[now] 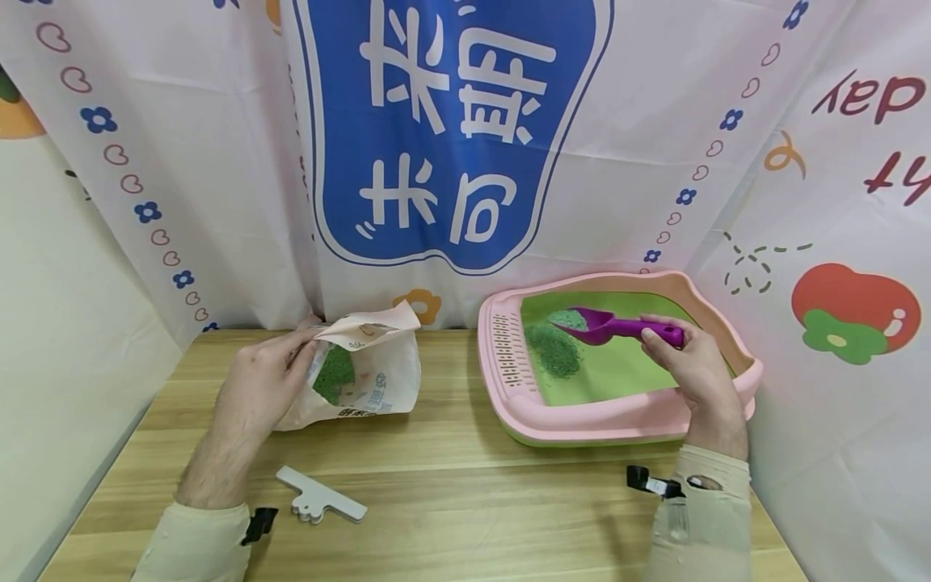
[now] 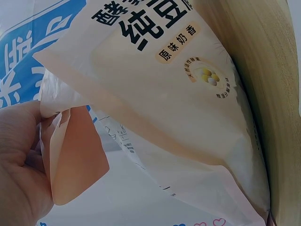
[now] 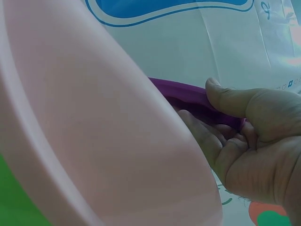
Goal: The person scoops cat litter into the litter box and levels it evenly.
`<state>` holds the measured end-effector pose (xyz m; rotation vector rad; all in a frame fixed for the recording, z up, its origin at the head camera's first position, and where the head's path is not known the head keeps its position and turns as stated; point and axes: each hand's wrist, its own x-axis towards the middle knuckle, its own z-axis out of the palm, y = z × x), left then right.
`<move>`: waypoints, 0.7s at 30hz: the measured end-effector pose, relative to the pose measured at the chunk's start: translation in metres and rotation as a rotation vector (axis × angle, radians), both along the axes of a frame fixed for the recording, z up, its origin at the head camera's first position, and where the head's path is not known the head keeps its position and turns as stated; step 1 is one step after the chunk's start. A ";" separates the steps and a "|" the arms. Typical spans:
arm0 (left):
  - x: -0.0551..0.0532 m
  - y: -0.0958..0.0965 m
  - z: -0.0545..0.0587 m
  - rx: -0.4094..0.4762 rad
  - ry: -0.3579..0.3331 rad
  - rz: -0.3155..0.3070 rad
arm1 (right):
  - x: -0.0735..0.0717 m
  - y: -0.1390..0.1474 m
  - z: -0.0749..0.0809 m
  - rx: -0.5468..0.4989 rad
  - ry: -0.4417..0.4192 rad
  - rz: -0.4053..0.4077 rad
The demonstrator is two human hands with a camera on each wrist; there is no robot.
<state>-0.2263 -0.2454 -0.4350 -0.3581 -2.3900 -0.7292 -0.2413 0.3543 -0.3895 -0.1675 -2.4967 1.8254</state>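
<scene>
A white bag (image 1: 396, 380) of green litter (image 1: 336, 373) lies on its side with its mouth open. My left hand (image 1: 265, 376) pinches the edge of that mouth, and the left wrist view shows the bag's printed face (image 2: 178, 94) close up. Over the pink-rimmed litter box (image 1: 596, 416), my right hand (image 1: 691, 360) grips the handle of a purple scoop (image 1: 600, 325). Green granules fill the scoop's blade. Below the blade, a small pile of the same granules (image 1: 554, 356) lies on the box's green floor. In the right wrist view the box wall hides most of the scoop.
A grey clip (image 1: 322, 495) lies on the wooden table (image 1: 465, 517) in front of the bag. Printed cloth (image 1: 240, 162) hangs behind the table and along its right side. The litter box's wall rises higher at the back and right.
</scene>
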 end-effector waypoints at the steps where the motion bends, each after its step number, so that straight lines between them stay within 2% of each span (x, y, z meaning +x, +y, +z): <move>1: 0.000 0.000 0.000 0.000 -0.002 0.000 | 0.000 0.000 0.000 -0.002 -0.001 -0.002; 13: 0.000 0.000 0.000 0.001 -0.014 0.002 | 0.002 0.001 0.000 0.097 -0.017 -0.003; 21: 0.000 0.000 0.000 0.000 -0.004 0.000 | 0.004 0.003 0.003 0.220 -0.059 -0.005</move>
